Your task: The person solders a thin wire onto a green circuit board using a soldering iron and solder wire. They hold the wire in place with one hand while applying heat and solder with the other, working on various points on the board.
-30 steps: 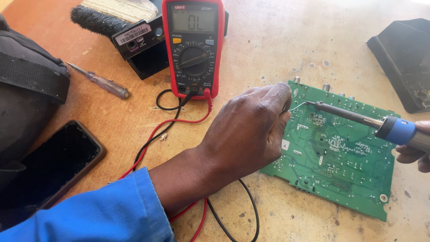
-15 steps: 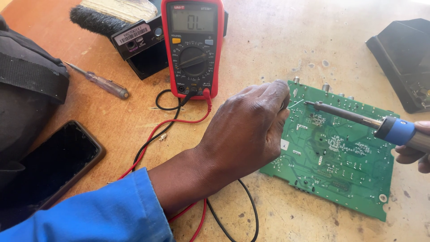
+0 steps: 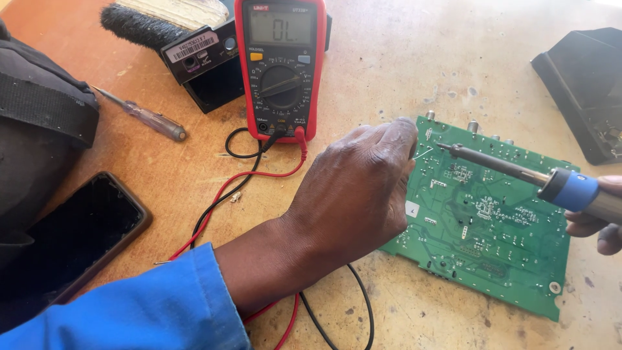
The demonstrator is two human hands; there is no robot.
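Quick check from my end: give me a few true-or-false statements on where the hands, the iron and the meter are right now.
1. The right hand holds the soldering iron over the green circuit board. True.
2. The left hand rests at the board's left edge. True.
3. The multimeter lies on top of the board. False: it lies on the table, behind the left hand.
4. The phone is in the left hand. False: it lies on the table, apart.

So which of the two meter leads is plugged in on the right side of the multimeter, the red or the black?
The red lead. Its plug sits in the right-hand socket at the bottom of the multimeter; the black lead plugs in just left of it and loops on the table.
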